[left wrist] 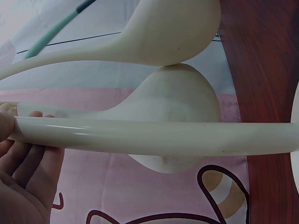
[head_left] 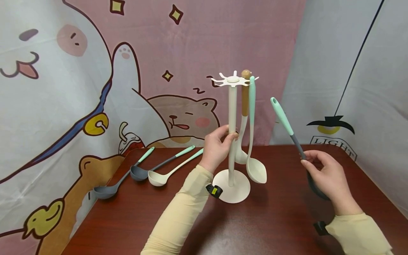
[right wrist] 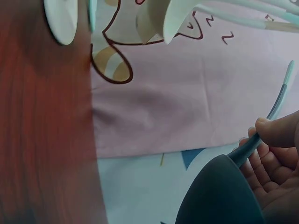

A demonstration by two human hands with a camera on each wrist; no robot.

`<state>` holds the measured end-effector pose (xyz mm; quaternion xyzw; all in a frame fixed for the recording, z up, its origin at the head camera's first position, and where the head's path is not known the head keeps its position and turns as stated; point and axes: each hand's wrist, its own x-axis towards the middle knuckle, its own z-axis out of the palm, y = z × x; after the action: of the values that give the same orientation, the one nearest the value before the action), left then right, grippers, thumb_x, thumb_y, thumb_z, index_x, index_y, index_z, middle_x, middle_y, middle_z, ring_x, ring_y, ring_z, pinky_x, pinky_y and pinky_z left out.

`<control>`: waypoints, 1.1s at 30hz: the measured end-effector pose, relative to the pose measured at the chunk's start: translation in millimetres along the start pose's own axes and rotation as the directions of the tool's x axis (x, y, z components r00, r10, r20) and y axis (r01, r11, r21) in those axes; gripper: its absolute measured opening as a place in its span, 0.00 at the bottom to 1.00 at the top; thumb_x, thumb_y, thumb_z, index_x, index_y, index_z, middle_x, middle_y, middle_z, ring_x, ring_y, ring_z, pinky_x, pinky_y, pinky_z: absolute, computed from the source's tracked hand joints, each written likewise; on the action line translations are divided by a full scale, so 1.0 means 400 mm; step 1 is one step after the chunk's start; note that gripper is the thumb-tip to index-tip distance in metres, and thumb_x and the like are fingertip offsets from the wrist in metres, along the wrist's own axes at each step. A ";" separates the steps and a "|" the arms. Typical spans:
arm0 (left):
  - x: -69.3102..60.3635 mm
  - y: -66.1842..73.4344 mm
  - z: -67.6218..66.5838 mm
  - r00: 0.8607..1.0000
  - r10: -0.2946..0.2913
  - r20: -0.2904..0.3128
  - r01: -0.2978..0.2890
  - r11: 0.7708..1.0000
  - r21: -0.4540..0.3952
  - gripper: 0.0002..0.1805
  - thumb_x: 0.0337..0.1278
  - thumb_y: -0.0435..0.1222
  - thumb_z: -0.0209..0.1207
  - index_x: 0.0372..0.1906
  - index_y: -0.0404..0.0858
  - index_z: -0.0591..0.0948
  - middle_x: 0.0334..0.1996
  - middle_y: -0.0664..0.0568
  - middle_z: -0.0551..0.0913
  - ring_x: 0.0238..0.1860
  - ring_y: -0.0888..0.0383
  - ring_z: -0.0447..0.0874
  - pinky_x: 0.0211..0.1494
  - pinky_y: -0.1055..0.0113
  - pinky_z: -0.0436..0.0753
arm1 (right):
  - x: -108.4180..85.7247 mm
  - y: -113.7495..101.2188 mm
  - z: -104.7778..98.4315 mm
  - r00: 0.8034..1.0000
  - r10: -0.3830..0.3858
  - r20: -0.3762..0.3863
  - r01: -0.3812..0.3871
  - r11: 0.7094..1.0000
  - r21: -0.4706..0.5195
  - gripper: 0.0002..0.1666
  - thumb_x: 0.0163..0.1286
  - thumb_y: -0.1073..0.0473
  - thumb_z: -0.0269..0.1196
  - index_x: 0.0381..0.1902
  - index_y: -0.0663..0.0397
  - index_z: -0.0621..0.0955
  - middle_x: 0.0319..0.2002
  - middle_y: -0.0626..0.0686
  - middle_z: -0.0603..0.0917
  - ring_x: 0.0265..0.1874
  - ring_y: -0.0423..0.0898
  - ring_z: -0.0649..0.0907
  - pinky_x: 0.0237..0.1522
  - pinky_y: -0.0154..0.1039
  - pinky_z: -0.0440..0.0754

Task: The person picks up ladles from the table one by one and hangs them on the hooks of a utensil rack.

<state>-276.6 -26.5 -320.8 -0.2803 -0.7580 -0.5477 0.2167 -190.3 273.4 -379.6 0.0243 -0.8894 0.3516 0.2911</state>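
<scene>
A white utensil stand (head_left: 232, 106) with a round base and a hooked top stands on the table. My left hand (head_left: 216, 150) grips its post partway up; the left wrist view shows the fingers wrapped around the post (left wrist: 159, 137). From the hooks hang a white ladle with a mint handle (head_left: 252, 102) and, behind it, a white ladle with a brown handle (head_left: 245, 101). Right of the stand, my right hand (head_left: 329, 177) pinches a dark grey ladle (head_left: 282, 115) by its shaft, mint handle up. Its bowl (right wrist: 219, 196) points down, partly hidden by the hand in the head view.
On the left of the brown table (head_left: 271, 226) lie two dark grey ladles, one nearer the edge (head_left: 106, 191) and one beside it (head_left: 138, 173), plus a white ladle (head_left: 157, 179), all with mint handles. A cartoon-printed cloth (head_left: 191, 46) hangs behind the table.
</scene>
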 end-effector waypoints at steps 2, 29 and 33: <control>0.000 0.001 0.000 1.000 -0.002 0.001 0.002 1.000 0.001 0.06 0.65 0.34 0.63 0.44 0.38 0.85 0.34 0.50 0.87 0.38 0.57 0.87 0.40 0.69 0.84 | -0.001 -0.013 0.000 1.000 -0.008 -0.016 0.009 1.000 0.013 0.13 0.68 0.65 0.67 0.49 0.62 0.81 0.39 0.53 0.78 0.34 0.30 0.71 0.36 0.26 0.70; 0.000 0.002 -0.003 1.000 0.014 -0.002 -0.014 1.000 0.018 0.05 0.65 0.34 0.64 0.42 0.38 0.85 0.33 0.50 0.87 0.37 0.60 0.86 0.40 0.70 0.83 | 0.001 -0.172 0.015 0.985 -0.088 -0.150 0.127 0.955 0.269 0.15 0.60 0.76 0.68 0.45 0.64 0.83 0.36 0.39 0.79 0.33 0.33 0.77 0.35 0.20 0.72; 0.000 0.000 -0.001 1.000 0.014 0.000 -0.014 1.000 0.013 0.06 0.64 0.34 0.64 0.42 0.38 0.85 0.33 0.50 0.87 0.37 0.60 0.86 0.40 0.70 0.83 | 0.000 -0.191 0.019 0.987 -0.078 -0.140 0.116 0.951 0.287 0.14 0.61 0.75 0.68 0.46 0.63 0.83 0.36 0.41 0.79 0.33 0.36 0.76 0.34 0.22 0.72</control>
<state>-276.6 -27.0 -320.4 -0.2840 -0.7595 -0.5412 0.2227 -175.0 211.1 -337.3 0.0886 -0.8045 0.4661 0.3573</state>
